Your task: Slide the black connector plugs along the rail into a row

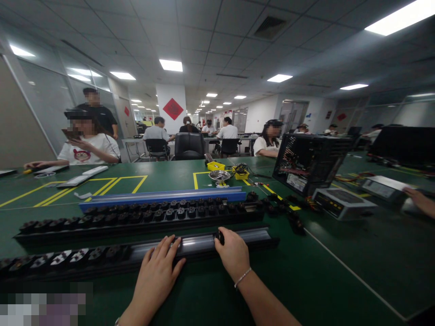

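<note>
A long black channel (199,243) with a shiny grey inside lies across the table in front of me. Along its left half sits a row of black socket-like modules (79,256). My left hand (158,267) rests on the channel near its middle, fingers stretched out over the near side. Further right, my right hand (234,253) has its fingers closed round a small black part (219,237) at the channel; much of that part is hidden by the fingers. Behind lies a second black channel (136,229) filled with similar modules.
A blue rail (163,197) lies further back. Loose black modules (272,206) are scattered to the right, near a metal bowl (219,175), an open computer case (306,163) and a power supply unit (343,203). Another person's hand (421,203) reaches in at the right edge.
</note>
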### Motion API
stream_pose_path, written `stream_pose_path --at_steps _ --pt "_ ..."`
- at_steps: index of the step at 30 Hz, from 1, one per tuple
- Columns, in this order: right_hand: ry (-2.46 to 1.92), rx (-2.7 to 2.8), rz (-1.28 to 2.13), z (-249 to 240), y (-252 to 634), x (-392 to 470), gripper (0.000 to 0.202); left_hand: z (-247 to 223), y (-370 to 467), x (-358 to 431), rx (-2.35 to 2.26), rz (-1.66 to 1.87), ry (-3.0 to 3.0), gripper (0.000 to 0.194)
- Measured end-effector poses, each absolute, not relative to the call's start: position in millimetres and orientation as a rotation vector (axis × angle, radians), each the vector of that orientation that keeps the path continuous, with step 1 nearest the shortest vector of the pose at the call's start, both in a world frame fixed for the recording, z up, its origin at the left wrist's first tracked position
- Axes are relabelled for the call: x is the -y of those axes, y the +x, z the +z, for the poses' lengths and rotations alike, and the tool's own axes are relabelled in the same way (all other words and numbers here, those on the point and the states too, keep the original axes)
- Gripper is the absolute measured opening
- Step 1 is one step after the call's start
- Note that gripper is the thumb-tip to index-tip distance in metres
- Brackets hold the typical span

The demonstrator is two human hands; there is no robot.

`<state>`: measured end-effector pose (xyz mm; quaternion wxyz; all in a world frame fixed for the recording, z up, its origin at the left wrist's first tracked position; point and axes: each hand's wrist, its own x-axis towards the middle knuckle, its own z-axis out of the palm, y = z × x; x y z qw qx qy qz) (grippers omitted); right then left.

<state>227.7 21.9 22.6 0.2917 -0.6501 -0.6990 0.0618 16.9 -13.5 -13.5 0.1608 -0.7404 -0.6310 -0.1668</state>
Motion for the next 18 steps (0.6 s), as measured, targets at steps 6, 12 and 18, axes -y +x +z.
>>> stream_pose_path --at_steps 6,12,18 --pt "-1.775 1.866 0.158 25 233 -23 0.029 -15 16 13 1.791 -0.488 -2.114 0.046" --pt "-1.756 1.896 0.146 26 236 -24 0.028 -14 16 14 1.792 -0.466 -2.110 0.046" --pt "-1.763 1.897 0.144 27 240 -24 0.028 -13 16 14 1.797 -0.481 -2.115 0.045"
